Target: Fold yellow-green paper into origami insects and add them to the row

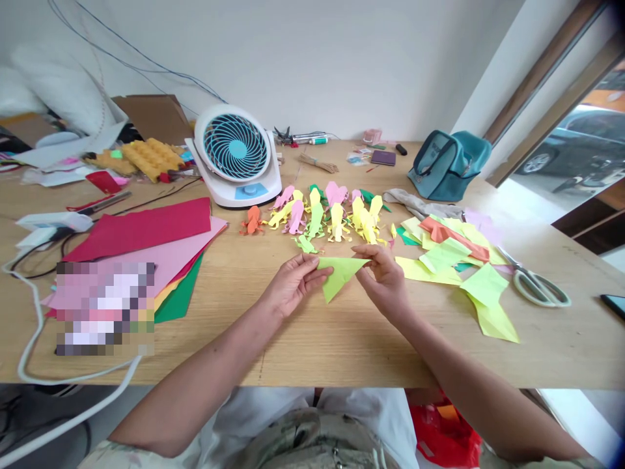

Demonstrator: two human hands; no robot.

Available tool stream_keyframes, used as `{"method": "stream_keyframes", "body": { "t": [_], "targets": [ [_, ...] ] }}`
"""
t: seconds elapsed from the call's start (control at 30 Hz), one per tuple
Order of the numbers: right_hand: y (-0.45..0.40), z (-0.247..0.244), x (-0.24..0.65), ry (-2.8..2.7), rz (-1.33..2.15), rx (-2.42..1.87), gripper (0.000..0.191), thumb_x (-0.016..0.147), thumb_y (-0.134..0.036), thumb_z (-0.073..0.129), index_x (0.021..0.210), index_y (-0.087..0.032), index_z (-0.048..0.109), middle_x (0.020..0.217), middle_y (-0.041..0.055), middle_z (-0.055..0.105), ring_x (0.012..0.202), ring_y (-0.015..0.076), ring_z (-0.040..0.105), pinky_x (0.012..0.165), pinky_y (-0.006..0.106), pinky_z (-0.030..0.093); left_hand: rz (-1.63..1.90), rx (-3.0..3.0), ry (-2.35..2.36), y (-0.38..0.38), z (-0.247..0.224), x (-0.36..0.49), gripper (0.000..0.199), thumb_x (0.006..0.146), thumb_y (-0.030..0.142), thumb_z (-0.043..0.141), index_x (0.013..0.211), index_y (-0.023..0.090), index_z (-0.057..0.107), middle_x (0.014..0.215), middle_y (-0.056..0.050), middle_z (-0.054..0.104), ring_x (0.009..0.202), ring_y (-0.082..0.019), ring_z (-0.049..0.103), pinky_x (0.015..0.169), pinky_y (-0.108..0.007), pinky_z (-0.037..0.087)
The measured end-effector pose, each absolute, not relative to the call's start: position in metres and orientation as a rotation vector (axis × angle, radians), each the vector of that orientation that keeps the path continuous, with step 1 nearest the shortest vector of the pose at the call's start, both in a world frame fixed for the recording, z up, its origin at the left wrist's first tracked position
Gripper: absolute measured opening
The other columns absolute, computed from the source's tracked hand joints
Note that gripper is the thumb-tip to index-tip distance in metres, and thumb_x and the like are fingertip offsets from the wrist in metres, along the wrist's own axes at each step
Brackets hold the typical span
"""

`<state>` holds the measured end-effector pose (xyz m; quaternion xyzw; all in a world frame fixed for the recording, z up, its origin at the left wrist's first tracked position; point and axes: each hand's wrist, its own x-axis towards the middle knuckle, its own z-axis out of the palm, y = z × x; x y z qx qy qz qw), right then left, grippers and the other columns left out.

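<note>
A yellow-green paper [338,277], folded into a triangle with its point downward, is held above the wooden table. My left hand [299,281] pinches its left corner between thumb and fingers. At the right corner, the fingers of my right hand [383,275] are closed on the paper. Just beyond it lies a small green paper figure [306,244]. Behind stand several folded paper figures in yellow, pink, green and orange, among them an orange one [252,221] and a yellow one [337,223].
Paper scraps [439,270] and scissors [541,288] lie on the right, with a teal bag [450,166] behind. A white fan [234,153] stands back left. Large coloured sheets [146,228] and a white cable [34,332] are at left. A phone [612,305] sits far right.
</note>
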<state>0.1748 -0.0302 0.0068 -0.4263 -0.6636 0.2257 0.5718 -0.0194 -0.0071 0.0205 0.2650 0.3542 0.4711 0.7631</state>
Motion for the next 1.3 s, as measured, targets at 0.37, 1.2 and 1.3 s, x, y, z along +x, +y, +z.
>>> {"method": "stream_keyframes", "body": {
  "t": [0.37,1.2,1.3],
  "targets": [
    [-0.030,0.011,0.176,-1.456,0.614,-0.998,0.009,0.084,-0.028,0.066,0.077,-0.023,0.069,0.076,0.0021,0.067,0.075,0.0175,0.061,0.067,0.031,0.049,1.050,0.706,0.741,-0.013,0.022,-0.013,0.015,0.084,0.014,0.071,0.083,0.015,0.056,0.078,-0.002,0.073,0.081,-0.016,0.075,0.072,-0.020,0.060],
    [-0.032,-0.003,0.158,-1.434,0.799,-1.139,0.027,0.075,-0.043,0.077,0.083,-0.019,0.066,0.080,0.0047,0.069,0.077,0.0206,0.064,0.071,0.033,0.053,1.005,0.630,0.759,-0.022,0.014,-0.004,0.024,0.065,0.013,0.086,0.083,0.013,0.070,0.077,-0.001,0.074,0.066,-0.009,0.069,0.063,-0.016,0.059],
    [-0.028,-0.008,0.158,-1.331,0.971,-1.059,0.030,0.075,-0.047,0.076,0.082,-0.020,0.065,0.079,0.0040,0.070,0.073,0.0196,0.065,0.066,0.032,0.054,0.981,0.625,0.772,-0.022,0.011,-0.005,0.027,0.061,0.016,0.088,0.081,0.015,0.070,0.069,0.003,0.069,0.056,-0.006,0.061,0.046,-0.012,0.049]
  ]
}}
